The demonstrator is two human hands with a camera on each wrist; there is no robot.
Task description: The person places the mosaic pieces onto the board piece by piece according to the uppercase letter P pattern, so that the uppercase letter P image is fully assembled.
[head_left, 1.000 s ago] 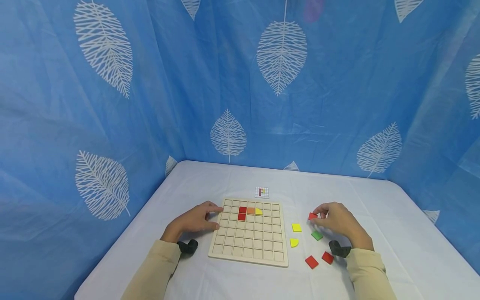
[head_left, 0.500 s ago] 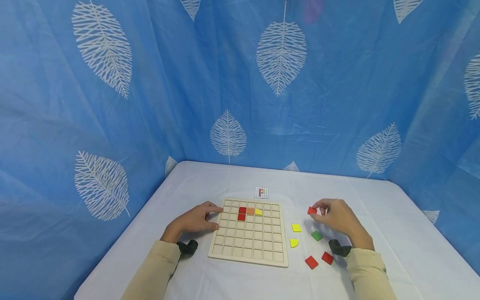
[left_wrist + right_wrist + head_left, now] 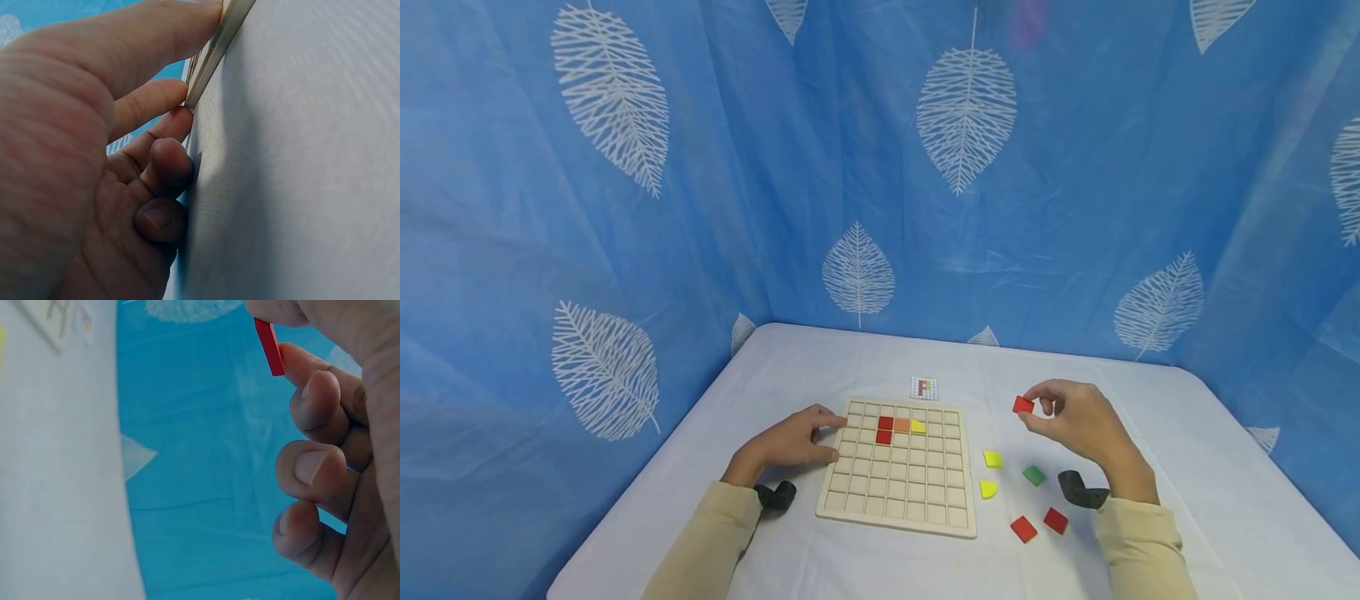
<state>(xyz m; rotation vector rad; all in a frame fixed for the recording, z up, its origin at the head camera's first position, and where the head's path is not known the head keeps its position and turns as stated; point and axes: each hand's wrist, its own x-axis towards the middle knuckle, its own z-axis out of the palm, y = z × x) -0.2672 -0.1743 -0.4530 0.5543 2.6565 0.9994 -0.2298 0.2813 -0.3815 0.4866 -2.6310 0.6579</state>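
My right hand (image 3: 1078,421) pinches a red square tile (image 3: 1022,405) between thumb and fingertips, raised over the right side of the table. In the right wrist view the red tile (image 3: 270,349) shows edge-on, with the other fingers curled loosely below it. My left hand (image 3: 793,437) rests at the left edge of the wooden grid board (image 3: 895,521), its thumb and index finger touching that edge. The left wrist view shows fingertips against the side of the board (image 3: 215,56). In the board's upper rows lie two red tiles (image 3: 884,430), an orange tile (image 3: 902,426) and a yellow piece (image 3: 917,427).
Between board and right arm lie a yellow square tile (image 3: 993,459), a yellow rounded piece (image 3: 988,489), a green tile (image 3: 1033,476) and two red tiles (image 3: 1023,529). A small pattern card (image 3: 924,388) lies behind the board. Blue leaf-print cloth surrounds the white table (image 3: 850,350).
My right hand has lifted the red tile from near the green tile, up and slightly away from me. The left hand stays at the board's edge.
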